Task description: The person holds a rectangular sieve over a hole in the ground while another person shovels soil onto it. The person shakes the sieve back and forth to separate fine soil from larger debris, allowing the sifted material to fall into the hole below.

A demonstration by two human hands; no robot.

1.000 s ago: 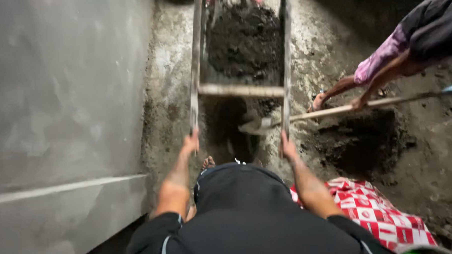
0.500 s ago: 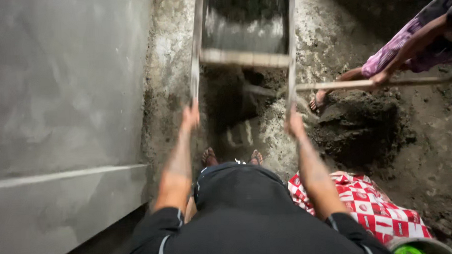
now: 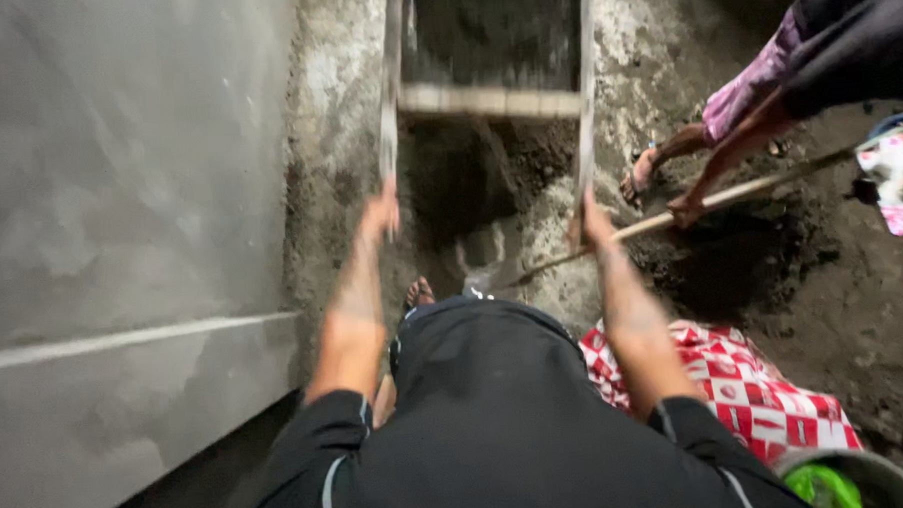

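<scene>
A wooden frame sieve (image 3: 486, 101) with two long side rails and a cross bar hangs tilted above dark sand. My left hand (image 3: 381, 212) grips the end of its left rail. My right hand (image 3: 592, 222) grips the end of the right rail. Dark mesh with sand fills the frame beyond the cross bar. Below the frame lies a heap of dark sifted sand (image 3: 469, 183). My foot in a sandal (image 3: 419, 291) shows between my arms.
A grey plastered wall (image 3: 121, 246) runs along the left. At the right another person (image 3: 825, 51) bends and works a long-handled shovel (image 3: 670, 216) in a sand pile (image 3: 732, 264). A red-and-white checked sack (image 3: 746, 384) and a bucket (image 3: 859, 475) lie at lower right.
The frame has shifted back and forth in my hands, its cross bar sitting higher in view than a second ago. The other person's shovel has swung lower, towards my feet.
</scene>
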